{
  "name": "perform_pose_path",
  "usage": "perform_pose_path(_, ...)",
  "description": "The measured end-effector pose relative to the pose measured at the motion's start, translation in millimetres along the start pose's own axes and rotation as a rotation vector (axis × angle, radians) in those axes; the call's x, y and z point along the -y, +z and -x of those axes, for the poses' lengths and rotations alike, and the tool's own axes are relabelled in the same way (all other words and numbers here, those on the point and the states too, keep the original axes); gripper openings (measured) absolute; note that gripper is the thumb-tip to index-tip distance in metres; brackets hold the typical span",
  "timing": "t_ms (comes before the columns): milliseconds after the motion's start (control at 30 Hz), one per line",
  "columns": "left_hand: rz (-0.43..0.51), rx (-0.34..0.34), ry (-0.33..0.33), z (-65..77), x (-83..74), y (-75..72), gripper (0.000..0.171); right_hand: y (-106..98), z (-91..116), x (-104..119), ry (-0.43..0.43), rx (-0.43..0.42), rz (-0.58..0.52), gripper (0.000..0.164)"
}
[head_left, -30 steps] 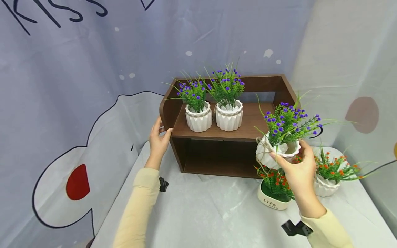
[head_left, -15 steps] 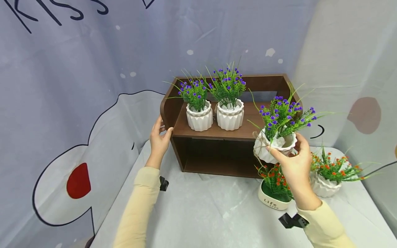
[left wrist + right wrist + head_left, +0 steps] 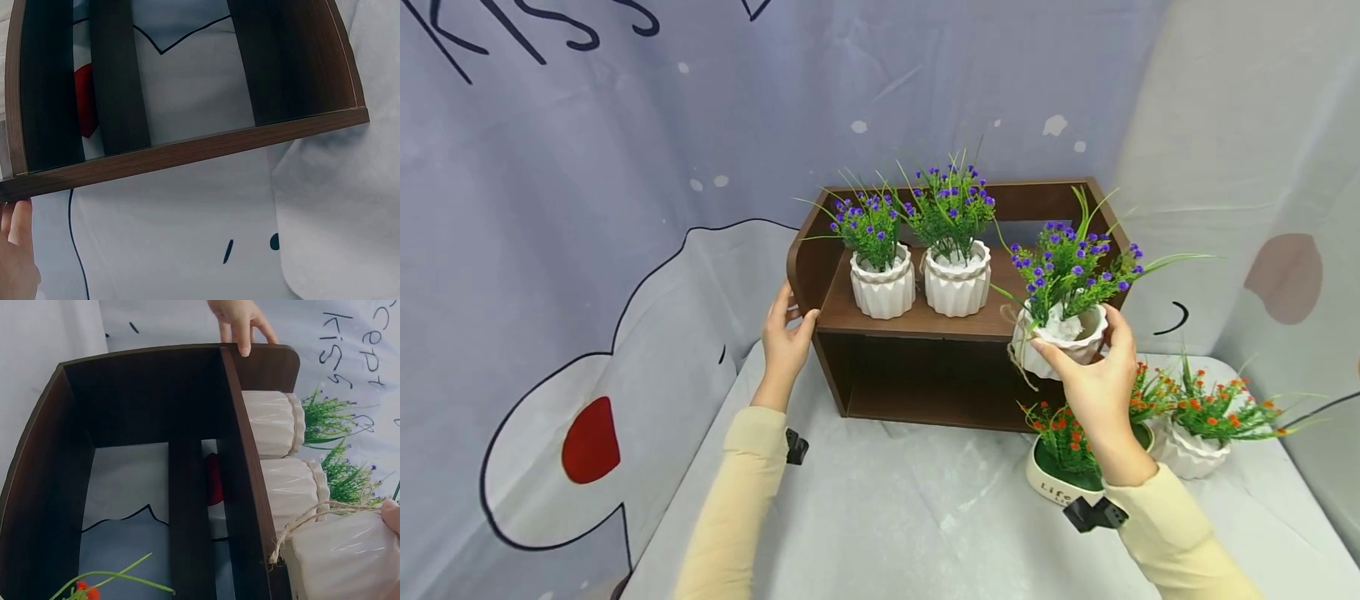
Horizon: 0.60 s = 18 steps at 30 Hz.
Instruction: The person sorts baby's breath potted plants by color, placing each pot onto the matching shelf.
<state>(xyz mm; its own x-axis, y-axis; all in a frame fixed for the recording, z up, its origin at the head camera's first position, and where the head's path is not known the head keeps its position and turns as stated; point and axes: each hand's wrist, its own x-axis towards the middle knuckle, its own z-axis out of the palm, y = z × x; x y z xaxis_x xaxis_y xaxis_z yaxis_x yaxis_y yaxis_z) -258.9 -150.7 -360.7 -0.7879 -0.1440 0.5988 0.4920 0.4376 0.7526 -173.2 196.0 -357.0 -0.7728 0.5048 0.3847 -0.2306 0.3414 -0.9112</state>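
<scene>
A dark brown wooden shelf [image 3: 917, 325] stands on the table, two white fluted pots of purple flowers on its upper board: the left pot [image 3: 883, 287] and the middle pot [image 3: 957, 282]. My left hand [image 3: 786, 346] rests against the shelf's left side, thumb at the front edge; in the left wrist view only part of that hand [image 3: 19, 256] shows. With my right hand [image 3: 1097, 379] I grip a third flowerpot [image 3: 1045, 346] by its rim, slightly tilted, in front of the upper board's right end. Twine hangs from this pot [image 3: 344, 553] in the right wrist view.
Orange-flowered plants stand at the table's right: an oval cream planter [image 3: 1060, 479] marked "Life", partly behind my right wrist, and a white pot [image 3: 1195, 450]. A printed curtain [image 3: 760, 125] hangs behind the shelf. The lower compartment [image 3: 925, 379] opens forward.
My right hand has carried the held flowerpot left and a little up, toward the shelf's right end, and the pot tilts less. The left hand stays at the shelf's side.
</scene>
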Motion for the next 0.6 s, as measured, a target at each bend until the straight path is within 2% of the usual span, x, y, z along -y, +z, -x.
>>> perform_pose_path(200, -0.001, 0.006, -0.007, -2.0, -0.4, 2.2, 0.056, 2, -8, 4, 0.051, 0.001, 0.025, 0.083)
perform_pose_path(433, 0.02, -0.015, -0.036, -6.2, 40.4, 8.5, 0.06, 6, -15, 8, 0.055, -0.007, 0.1, 0.083)
perform_pose_path(600, 0.014, -0.021, -0.023, -4.9, 36.2, 8.0, 0.06, 13, -19, 8, 0.03, -0.019, 0.115, 0.083)
